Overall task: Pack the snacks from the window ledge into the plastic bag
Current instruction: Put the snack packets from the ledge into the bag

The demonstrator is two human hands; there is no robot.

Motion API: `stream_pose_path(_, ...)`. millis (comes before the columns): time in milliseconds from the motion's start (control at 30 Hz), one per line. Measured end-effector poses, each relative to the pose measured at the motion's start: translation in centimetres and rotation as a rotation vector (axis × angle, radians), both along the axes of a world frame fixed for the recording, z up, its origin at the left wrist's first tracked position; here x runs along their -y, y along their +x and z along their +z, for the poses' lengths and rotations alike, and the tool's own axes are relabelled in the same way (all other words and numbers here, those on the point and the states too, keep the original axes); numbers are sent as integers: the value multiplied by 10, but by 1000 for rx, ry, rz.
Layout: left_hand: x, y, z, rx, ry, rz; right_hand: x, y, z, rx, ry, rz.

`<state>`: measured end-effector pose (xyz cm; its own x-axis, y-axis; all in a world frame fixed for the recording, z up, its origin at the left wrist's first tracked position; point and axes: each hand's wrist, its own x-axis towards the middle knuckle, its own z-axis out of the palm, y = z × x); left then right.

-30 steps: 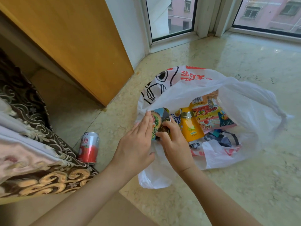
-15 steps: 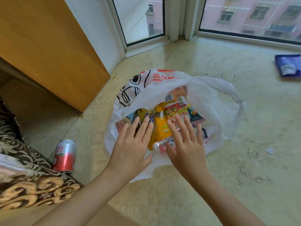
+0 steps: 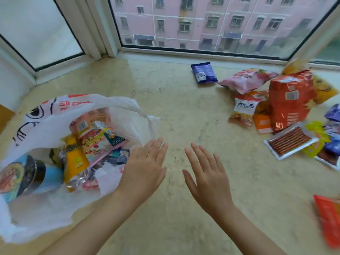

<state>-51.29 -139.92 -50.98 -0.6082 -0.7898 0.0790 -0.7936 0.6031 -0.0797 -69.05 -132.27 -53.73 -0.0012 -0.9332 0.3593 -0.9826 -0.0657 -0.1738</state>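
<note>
A white plastic bag lies open on the marble ledge at the left, holding a blue round tub, a yellow pouch and a colourful packet. My left hand hovers flat at the bag's right edge, fingers straight, holding nothing. To its right, over bare marble, my right hand is also flat and empty. Loose snacks sit at the right: a tall orange-red bag, a pink bag, a dark blue packet and a clear tray of biscuit sticks.
Windows with white frames border the ledge at the back. More small packets crowd the far right, and a red packet lies at the lower right. Bare marble separates the bag from the snack pile.
Both hands let go of the tub inside the bag, opened flat and moved right off the bag. The view swung right, bringing the snack pile into sight.
</note>
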Motion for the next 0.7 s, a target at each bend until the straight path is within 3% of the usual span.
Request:
stream_pose_path(367,-21,-209,-23,-14,20,-213,-65,-178,-25,-46,63,-244)
stream_pose_path(533,-25,-281,-40,48,36,-251,-83,-232,-39,-49,75,-348)
stream_pose_path(700,-22,-349,-57,-13,67,-274,-99,-267,-49,-13,120,-422)
